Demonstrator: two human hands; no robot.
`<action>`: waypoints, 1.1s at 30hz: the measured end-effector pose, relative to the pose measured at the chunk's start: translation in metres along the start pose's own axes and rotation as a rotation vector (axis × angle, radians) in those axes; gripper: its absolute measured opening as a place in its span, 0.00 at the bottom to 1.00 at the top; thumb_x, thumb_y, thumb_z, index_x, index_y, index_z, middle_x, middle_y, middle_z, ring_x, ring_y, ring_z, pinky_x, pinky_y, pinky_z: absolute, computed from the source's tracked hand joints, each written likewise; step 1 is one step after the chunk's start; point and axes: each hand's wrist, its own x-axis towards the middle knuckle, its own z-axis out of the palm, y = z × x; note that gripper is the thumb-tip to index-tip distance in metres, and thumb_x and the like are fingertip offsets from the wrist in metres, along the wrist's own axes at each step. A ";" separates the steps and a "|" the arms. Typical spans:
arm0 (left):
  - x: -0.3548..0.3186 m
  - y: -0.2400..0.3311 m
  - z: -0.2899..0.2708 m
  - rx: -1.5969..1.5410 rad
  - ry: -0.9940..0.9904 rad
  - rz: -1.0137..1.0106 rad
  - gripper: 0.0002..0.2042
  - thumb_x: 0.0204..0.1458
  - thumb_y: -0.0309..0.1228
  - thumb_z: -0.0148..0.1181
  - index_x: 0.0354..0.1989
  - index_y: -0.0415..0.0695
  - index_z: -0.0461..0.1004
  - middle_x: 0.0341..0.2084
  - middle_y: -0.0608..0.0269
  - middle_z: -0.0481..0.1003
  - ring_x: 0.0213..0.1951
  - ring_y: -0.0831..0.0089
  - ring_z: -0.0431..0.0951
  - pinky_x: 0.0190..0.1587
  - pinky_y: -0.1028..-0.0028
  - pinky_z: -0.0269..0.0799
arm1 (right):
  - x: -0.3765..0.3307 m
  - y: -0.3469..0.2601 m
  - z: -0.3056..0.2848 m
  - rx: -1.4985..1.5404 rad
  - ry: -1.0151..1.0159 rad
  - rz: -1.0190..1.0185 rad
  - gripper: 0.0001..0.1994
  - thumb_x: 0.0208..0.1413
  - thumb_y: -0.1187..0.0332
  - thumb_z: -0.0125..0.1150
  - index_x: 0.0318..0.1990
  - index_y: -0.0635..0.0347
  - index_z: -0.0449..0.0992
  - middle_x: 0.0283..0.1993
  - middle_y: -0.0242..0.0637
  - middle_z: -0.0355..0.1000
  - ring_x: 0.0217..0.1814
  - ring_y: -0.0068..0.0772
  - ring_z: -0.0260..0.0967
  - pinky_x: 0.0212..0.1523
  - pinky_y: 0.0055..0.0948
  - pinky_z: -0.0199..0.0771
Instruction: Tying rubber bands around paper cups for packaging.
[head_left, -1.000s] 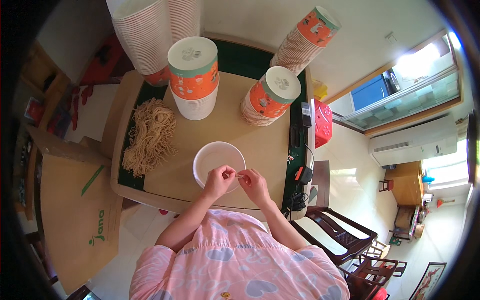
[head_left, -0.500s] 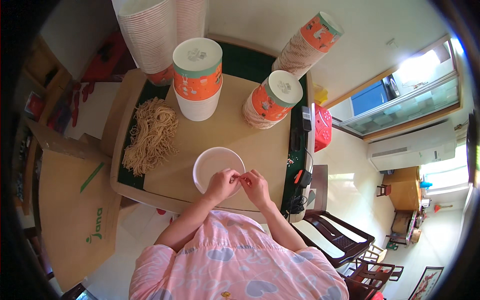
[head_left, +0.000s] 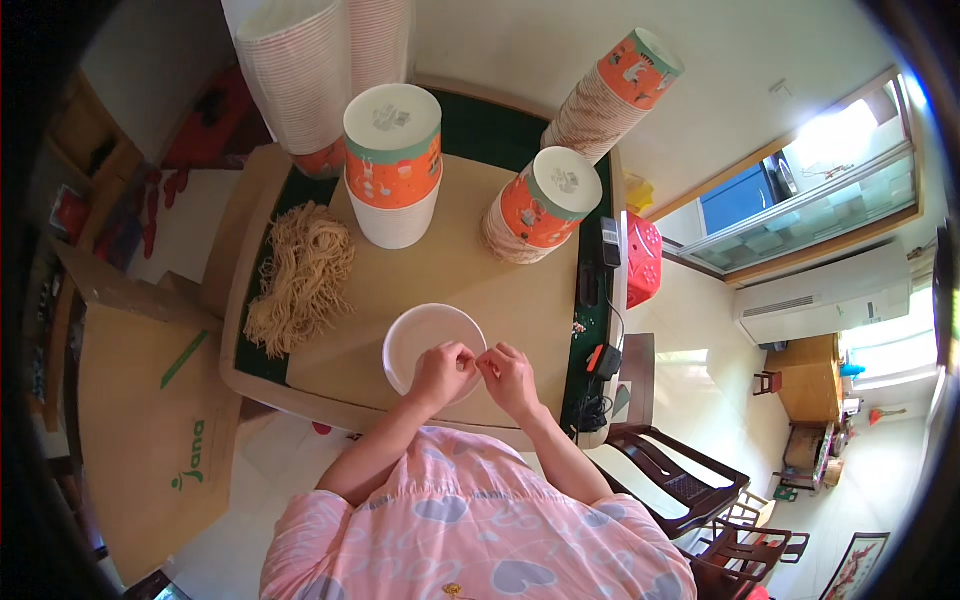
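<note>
Near the table's front edge stands a white round paper tub, its mouth facing up. Over its right rim my left hand has its fingers curled together in a pinch. Close to its right, my right hand is pinched too, the fingertips of both hands almost touching. Whatever they hold is too small or hidden to make out. Farther left lies a loose bundle of beige strings. Beyond the white tub stand an upside-down stack of orange and green paper tubs and, to its right, a similar stack.
Tall stacks of white tubs rise at the back left, and another orange-topped stack leans at the back right. Along the right edge lie a black adapter with an orange part and cables. A cardboard box stands left; dark chairs stand right.
My fingertips have drawn slightly apart, both hands still pinched above the tub's rim. The whole table sits a little lower in the picture.
</note>
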 end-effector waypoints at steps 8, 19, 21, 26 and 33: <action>0.002 -0.005 -0.010 -0.142 -0.102 -0.115 0.05 0.44 0.27 0.61 0.28 0.39 0.76 0.24 0.56 0.77 0.27 0.70 0.78 0.31 0.74 0.73 | -0.004 0.001 -0.005 0.028 -0.064 0.112 0.03 0.45 0.73 0.62 0.28 0.60 0.75 0.27 0.38 0.68 0.27 0.37 0.68 0.29 0.31 0.69; -0.008 0.004 -0.012 -0.293 -0.163 -0.219 0.05 0.46 0.27 0.60 0.28 0.38 0.77 0.22 0.60 0.78 0.26 0.77 0.77 0.31 0.77 0.72 | -0.014 -0.009 -0.011 0.152 0.032 0.130 0.04 0.45 0.76 0.62 0.30 0.61 0.74 0.28 0.37 0.71 0.30 0.34 0.69 0.32 0.29 0.69; -0.010 0.004 -0.017 -0.303 -0.225 -0.253 0.05 0.46 0.27 0.60 0.28 0.38 0.77 0.22 0.60 0.78 0.26 0.78 0.77 0.32 0.77 0.72 | -0.015 -0.008 -0.012 0.174 0.048 0.140 0.05 0.44 0.77 0.62 0.30 0.62 0.74 0.27 0.37 0.71 0.29 0.34 0.69 0.32 0.29 0.69; -0.019 0.012 -0.011 -0.515 -0.320 -0.328 0.05 0.50 0.25 0.57 0.31 0.35 0.76 0.24 0.64 0.77 0.29 0.80 0.76 0.34 0.82 0.70 | -0.023 -0.010 -0.008 0.195 0.100 0.172 0.05 0.44 0.78 0.61 0.31 0.62 0.73 0.27 0.38 0.70 0.29 0.32 0.69 0.31 0.27 0.69; -0.027 0.010 -0.006 -0.546 -0.258 -0.321 0.05 0.49 0.24 0.57 0.31 0.35 0.76 0.23 0.62 0.78 0.28 0.81 0.77 0.31 0.81 0.71 | -0.032 -0.012 -0.007 0.234 0.104 0.237 0.09 0.44 0.78 0.61 0.35 0.60 0.73 0.29 0.38 0.70 0.32 0.34 0.69 0.33 0.30 0.70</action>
